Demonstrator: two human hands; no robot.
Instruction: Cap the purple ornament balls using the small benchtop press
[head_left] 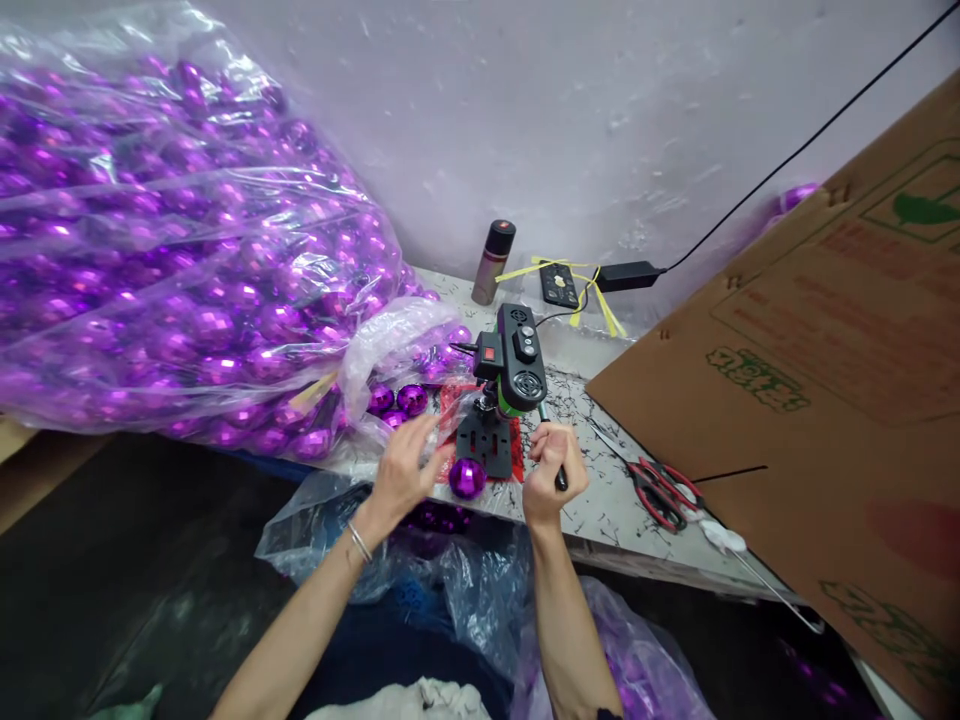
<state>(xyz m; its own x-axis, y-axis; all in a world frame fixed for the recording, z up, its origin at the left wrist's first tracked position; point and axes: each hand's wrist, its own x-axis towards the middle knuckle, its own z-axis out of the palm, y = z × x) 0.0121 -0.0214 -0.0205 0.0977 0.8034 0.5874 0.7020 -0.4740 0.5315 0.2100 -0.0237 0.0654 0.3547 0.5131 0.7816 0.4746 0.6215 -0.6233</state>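
Observation:
My right hand (pixel 553 468) is closed around the black-tipped lever handle (pixel 561 480) of a small bench drill press (pixel 520 360). To the left of the press, my left hand (pixel 409 465) hovers with its fingers apart, holding nothing that I can see. One shiny purple faceted ball (pixel 468 479) sits at the front left corner of the black slotted base plate (pixel 486 446). Several more purple balls (pixel 412 400) lie by the mouth of a clear plastic bag, beyond my left fingers. Red plastic film (pixel 517 450) shows under the base plate.
A huge clear bag of purple balls (pixel 225 270) fills the left side. On the right stands a cardboard box (pixel 817 380), with red-handled scissors (pixel 664 492) before it. Behind are a spray can (pixel 494 262), a phone (pixel 559 284) and a black power adapter (pixel 628 276). Another plastic bag (pixel 480 575) hangs below the table edge.

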